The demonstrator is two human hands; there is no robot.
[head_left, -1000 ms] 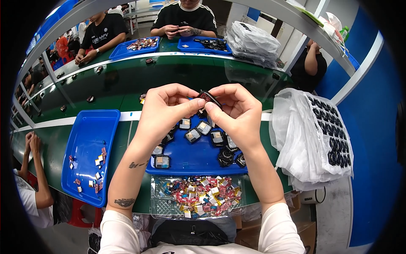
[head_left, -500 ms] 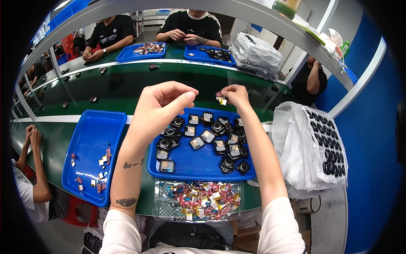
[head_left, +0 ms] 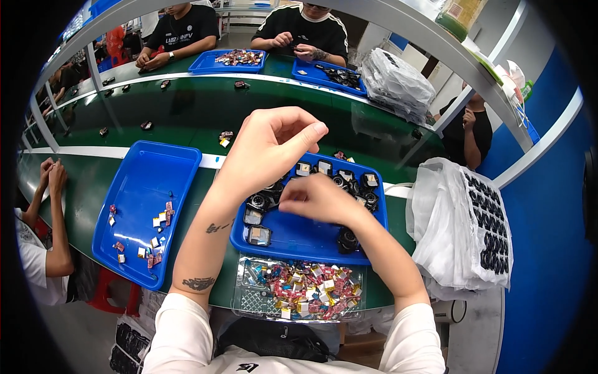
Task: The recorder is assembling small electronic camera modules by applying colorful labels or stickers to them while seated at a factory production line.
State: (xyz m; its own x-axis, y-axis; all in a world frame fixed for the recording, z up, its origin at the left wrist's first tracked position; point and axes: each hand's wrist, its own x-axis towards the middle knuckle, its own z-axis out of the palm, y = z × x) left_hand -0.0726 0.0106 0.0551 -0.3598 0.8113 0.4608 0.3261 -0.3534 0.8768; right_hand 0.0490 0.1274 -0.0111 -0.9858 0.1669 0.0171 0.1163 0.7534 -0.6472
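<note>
My left hand (head_left: pixel 277 140) hangs in the air over the far left part of a blue tray (head_left: pixel 299 243). Its fingers are curled, thumb against the forefinger; whatever they may hold is hidden. Lower and to the right, my right hand (head_left: pixel 319 198) is over the same tray, slightly blurred, its fingers drawn together and pointing left. Anything in them cannot be made out. Black watch-like housings (head_left: pixel 258 235), some with pale square inserts, lie around my hands. A small red circuit board (head_left: pixel 339 155) shows on the green belt just past the tray's far edge.
A clear plastic tray (head_left: pixel 246 304) full of small red boards and battery cells sits nearest me. Left stands another blue tray (head_left: pixel 128 187) with several boards. Right is a white stack of sheets (head_left: pixel 436 230) holding black parts. Co-workers sit across the belt (head_left: pixel 187 118); a white rail (head_left: pixel 374 25) arches overhead.
My right hand has come back from over the belt to the tray, leftward and nearer; the red board and cell it pinched no longer show in it. The view has shifted a little.
</note>
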